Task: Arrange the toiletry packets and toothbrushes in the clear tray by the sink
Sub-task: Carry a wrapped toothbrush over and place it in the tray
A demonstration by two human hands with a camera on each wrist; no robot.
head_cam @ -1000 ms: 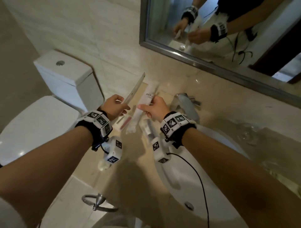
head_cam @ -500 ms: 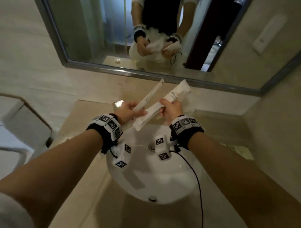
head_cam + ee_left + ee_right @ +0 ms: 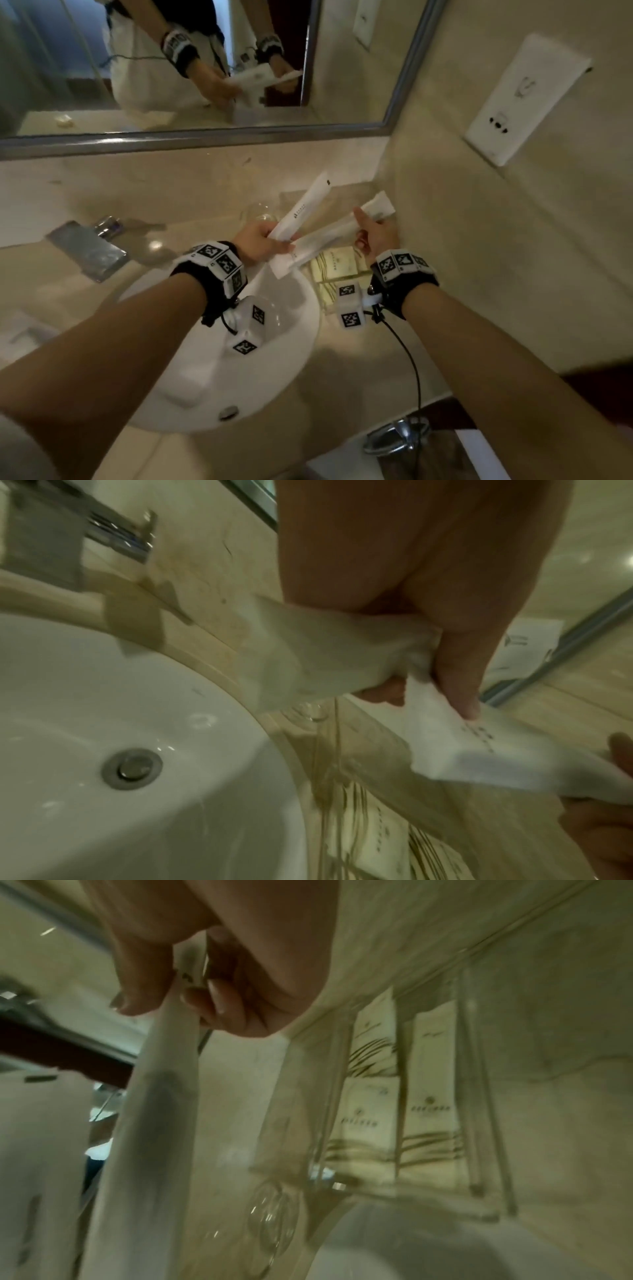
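The bench [image 3: 342, 359] runs along the wall under the mirror [image 3: 205, 137], with the white sink [image 3: 274, 342] sunk into it and the clear tray [image 3: 329, 301] sitting on its right part, just beside the basin rim and near the back right corner. Two cream toiletry packets [image 3: 337, 265] already lie flat and side by side in the tray. A drinking glass [image 3: 258, 214] stands behind the basin, close to the tray's far end.

The left hand [image 3: 255, 245] pinches one long white toothbrush sleeve [image 3: 303, 209] by its lower end, so most of it sticks up and away toward the wall. The right hand [image 3: 376, 236] has its fingers curled round a second sleeve [image 3: 339, 233], which lies slantwise over the tray with its near end over the basin rim.

The sleeves cross and touch between the hands — if either is released while they overlap, one may drag the other askew or land on the cream packets. The tray walls are hard to see, so a sleeve lowered at this slant could catch on a wall and tip over the rim into the basin. The raised sleeve, swung down carelessly, might knock the glass — it stands near the path.
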